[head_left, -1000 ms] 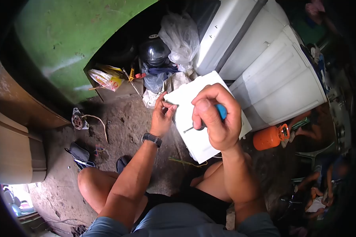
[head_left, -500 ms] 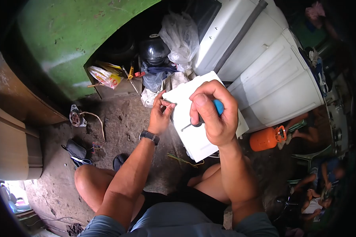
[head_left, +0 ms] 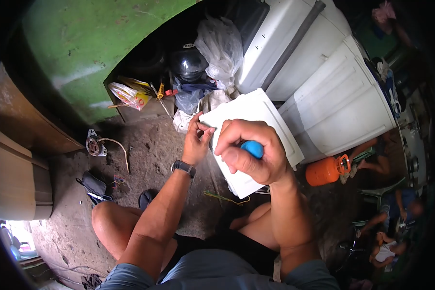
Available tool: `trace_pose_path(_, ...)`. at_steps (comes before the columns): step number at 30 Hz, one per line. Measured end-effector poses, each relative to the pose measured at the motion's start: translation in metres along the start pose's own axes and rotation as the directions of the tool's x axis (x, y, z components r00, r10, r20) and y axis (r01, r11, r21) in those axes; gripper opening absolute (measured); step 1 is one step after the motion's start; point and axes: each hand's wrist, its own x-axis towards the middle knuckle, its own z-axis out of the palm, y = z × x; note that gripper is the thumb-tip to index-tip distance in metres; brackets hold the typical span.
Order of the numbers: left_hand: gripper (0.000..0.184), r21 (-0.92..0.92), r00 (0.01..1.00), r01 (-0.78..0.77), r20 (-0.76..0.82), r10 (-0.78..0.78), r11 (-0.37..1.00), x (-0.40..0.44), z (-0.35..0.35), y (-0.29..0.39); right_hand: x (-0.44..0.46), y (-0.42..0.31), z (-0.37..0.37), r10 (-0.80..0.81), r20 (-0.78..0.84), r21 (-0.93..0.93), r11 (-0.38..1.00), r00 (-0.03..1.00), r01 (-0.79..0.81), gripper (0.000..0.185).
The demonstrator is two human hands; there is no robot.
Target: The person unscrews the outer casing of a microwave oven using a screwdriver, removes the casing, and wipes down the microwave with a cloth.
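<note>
A white plastic panel, box-like with a raised rim, lies tilted in front of my knees. My left hand, with a watch on its wrist, is closed at the panel's left edge, thumb and fingertips against it. My right hand is wrapped in a fist round a screwdriver above the panel. Only the blue end of its handle shows; the fist hides its shaft and tip.
A motor with a cable and a dark pouch with scissors lie on the floor at left. An orange gas cylinder stands at right by a large white appliance. Other people sit at far right.
My right hand has come down and left with the screwdriver, turning so that the shaft is hidden now. My left hand has stayed at the panel's edge.
</note>
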Motion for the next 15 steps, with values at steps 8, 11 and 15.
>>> trace_pose_path(8, 0.022, 0.441, 0.975, -0.221, 0.091, 0.201, 0.87, -0.005, 0.003, 0.022, -0.008, 0.02, 0.042, -0.289, -0.535, -0.55, 0.832, 0.794, -0.068, 0.04)
trace_pose_path(11, 0.026, 0.245, 0.991, -0.13, 0.0, 0.134, 0.961, -0.007, 0.004, 0.019, -0.005, 0.029, 0.028, -0.108, -0.319, -0.131, 0.989, 0.942, 0.069, 0.041)
trace_pose_path(15, 0.025, 0.248, 0.981, -0.196, 0.056, 0.188, 0.949, -0.002, 0.006, 0.024, 0.006, 0.033, 0.021, 0.033, -0.13, 0.211, 0.977, 0.991, -0.005, 0.035)
